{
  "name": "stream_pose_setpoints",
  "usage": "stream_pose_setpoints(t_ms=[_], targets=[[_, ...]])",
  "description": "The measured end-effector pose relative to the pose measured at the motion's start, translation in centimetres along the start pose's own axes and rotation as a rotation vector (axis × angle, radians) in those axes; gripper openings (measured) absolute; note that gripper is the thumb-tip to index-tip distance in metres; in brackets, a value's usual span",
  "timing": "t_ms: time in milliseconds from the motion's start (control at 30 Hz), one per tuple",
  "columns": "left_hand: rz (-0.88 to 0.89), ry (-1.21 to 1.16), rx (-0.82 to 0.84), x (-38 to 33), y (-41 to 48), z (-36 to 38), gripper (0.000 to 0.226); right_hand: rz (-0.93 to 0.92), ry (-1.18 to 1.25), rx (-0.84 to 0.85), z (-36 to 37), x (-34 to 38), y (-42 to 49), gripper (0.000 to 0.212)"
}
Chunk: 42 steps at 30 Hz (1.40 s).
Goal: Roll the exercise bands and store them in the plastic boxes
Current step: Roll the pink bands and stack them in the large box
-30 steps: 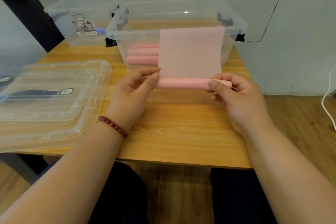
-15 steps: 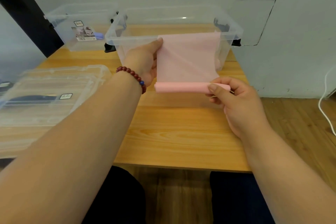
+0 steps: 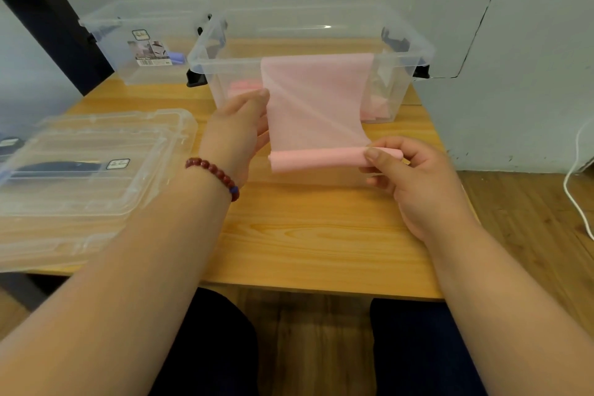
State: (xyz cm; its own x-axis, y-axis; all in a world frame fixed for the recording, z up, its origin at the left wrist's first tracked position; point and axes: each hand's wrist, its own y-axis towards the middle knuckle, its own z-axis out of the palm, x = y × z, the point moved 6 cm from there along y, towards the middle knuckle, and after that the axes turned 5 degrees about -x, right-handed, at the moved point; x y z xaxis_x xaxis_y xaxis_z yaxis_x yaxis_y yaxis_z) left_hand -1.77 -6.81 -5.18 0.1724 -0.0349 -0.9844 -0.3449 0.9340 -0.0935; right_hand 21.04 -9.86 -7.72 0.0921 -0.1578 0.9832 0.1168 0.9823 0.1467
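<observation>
We record, nearest the camera, the person's dark-trousered legs point(image 3: 218, 347) below the near edge of the wooden table point(image 3: 305, 235), with both forearms reaching over that edge. The right hand point(image 3: 414, 177) is over the table's middle, toward the right edge, and its thumb and curled fingers pinch the right end of the rolled part of the pink exercise band point(image 3: 315, 106). The roll lies level; we cannot tell whether it clears the tabletop. The left hand point(image 3: 236, 128), with a dark red bead bracelet point(image 3: 213, 172) on its wrist, grips the left edge of the unrolled sheet above the roll, thumb on the near face and fingertips behind. The sheet, marked by a slanted crease, runs up from the roll and over the near rim of the plastic box point(image 3: 414, 51), which stands open at the table's far edge. Inside it, on the left, lie pink rolled bands point(image 3: 244, 87); loose pink material shows at its right. Clear lids point(image 3: 86, 170) are stacked at the table's left edge. A second plastic box point(image 3: 128, 26), labelled, stands at the far left corner and holds a small bluish item point(image 3: 178, 58) we cannot identify. A white cable point(image 3: 575, 177) hangs by the wall at right.
</observation>
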Motion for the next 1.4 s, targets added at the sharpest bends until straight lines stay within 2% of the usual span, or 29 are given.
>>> stream_pose_setpoints(t_ms=[133, 200, 300, 400, 500, 600, 767, 1133, 1267, 1333, 1400], targets=[[0.195, 0.137, 0.006, 0.6, -2.7, -1.0, 0.021, 0.009, -0.016, -0.007, 0.1, -0.1, 0.0, 0.010], [0.282, 0.192, 0.034, 1.1, -3.8, -1.4, 0.036, 0.013, -0.023, -0.014, 0.0, -0.2, 0.0, 0.010], [0.307, 0.228, 0.170, 2.0, -4.6, -1.3, 0.048, 0.035, -0.015, -0.013, 0.1, -0.3, 0.1, 0.009], [0.314, 0.272, 0.286, 2.7, -5.1, -0.8, 0.036, 0.057, -0.007, -0.017, 0.2, -0.5, 0.1, 0.012], [0.358, 0.275, 0.237, 2.4, -5.0, -1.2, 0.024, 0.062, -0.015, -0.009, 0.4, -0.5, 0.1, 0.014], [0.318, 0.242, 0.187, 2.5, -4.6, -1.6, 0.017, 0.078, 0.028, 0.043, 0.7, -0.5, 0.0, 0.008], [0.292, 0.235, 0.164, 2.5, -4.7, -1.8, 0.010, 0.081, 0.002, 0.075, 0.8, -0.3, -0.2, 0.021], [0.242, 0.199, 0.160, 2.9, -4.5, -2.4, 0.007, 0.007, -0.134, 0.017, 0.6, 0.4, -0.1, 0.008], [0.270, 0.248, 0.103, 2.9, -4.3, -2.8, 0.029, 0.051, -0.071, 0.060, 1.0, 0.3, -0.2, 0.018], [0.264, 0.270, 0.075, 3.1, -4.1, -2.9, 0.020, 0.063, -0.114, 0.083, 1.1, 0.2, -0.4, 0.024], [0.285, 0.286, 0.068, 3.1, -4.0, -2.7, 0.003, 0.055, -0.158, 0.072, 1.0, 0.2, -0.4, 0.020]])
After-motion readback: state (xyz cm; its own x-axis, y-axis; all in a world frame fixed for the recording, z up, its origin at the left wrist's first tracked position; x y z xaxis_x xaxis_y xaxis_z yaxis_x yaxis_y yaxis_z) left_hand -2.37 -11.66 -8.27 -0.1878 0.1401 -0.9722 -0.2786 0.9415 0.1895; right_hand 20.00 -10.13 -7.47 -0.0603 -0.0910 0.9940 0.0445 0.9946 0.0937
